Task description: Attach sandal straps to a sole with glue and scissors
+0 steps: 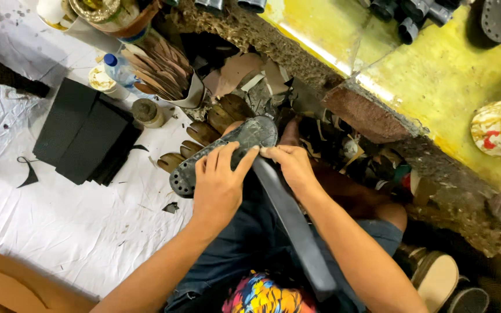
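Open white sheet (59, 226) leftward (black stack (88, 139), jar (148, 112) beyond).

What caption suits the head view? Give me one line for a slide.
Both hands, left and right, press a dark shoe sole over a long black strip beside stacked black sheets.
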